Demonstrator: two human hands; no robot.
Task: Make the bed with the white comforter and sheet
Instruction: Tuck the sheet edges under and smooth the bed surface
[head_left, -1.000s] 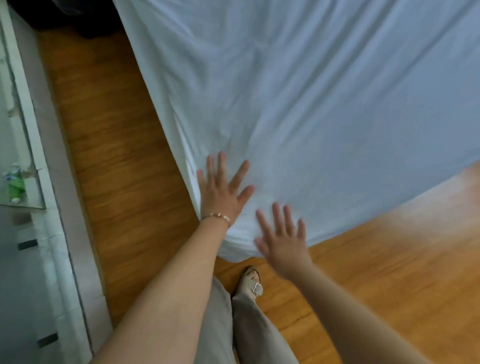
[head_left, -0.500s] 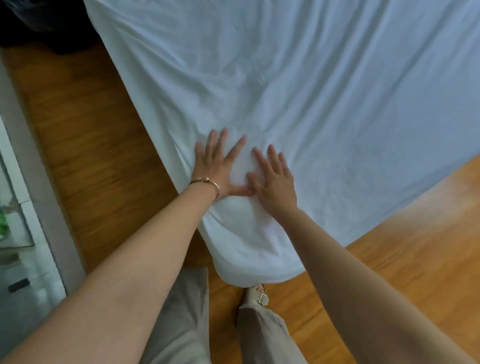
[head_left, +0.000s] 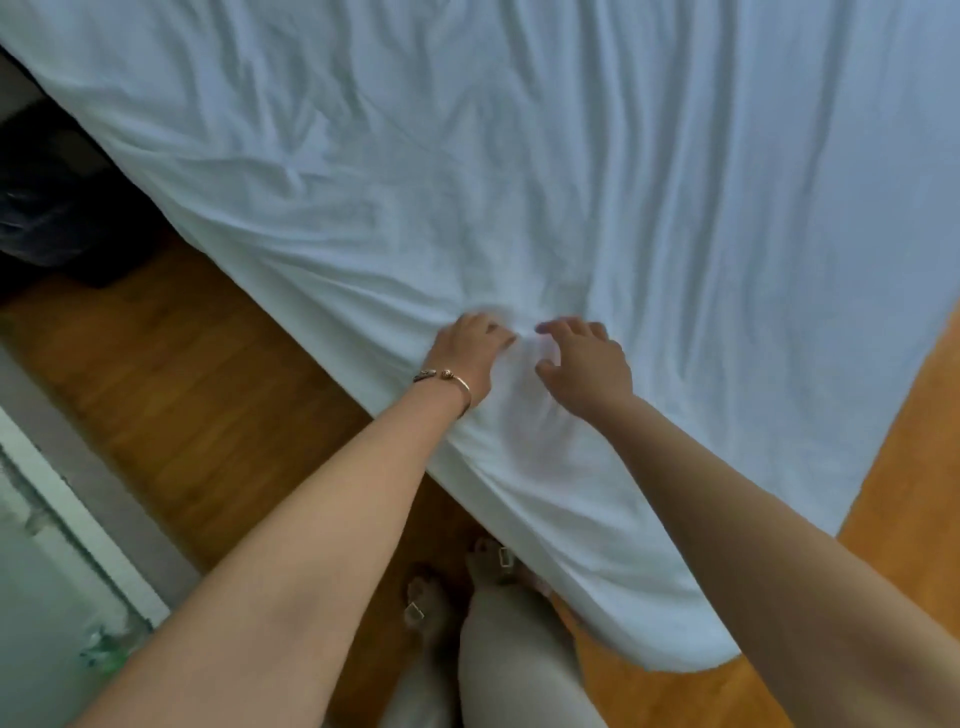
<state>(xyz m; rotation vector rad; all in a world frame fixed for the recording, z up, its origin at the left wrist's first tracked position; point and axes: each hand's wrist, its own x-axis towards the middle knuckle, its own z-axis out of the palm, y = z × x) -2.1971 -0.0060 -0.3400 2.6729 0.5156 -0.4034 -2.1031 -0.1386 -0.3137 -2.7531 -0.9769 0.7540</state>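
Sheet (head_left: 597, 197) covers the bed corner before us, wrinkled; its far edges are cut off. Our left hand (head_left: 467, 353) bunches a fold in blurred curled fingers; our right hand (head_left: 584, 364) claws just beside it, whether gripping we cannot tell. Half a second ago both lay flat

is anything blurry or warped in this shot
Head view: both hands, left and right, are motion-smeared at the fingers; the sheet creases stay fairly sharp; the wide lens bends the bed edge, and the feet are soft.
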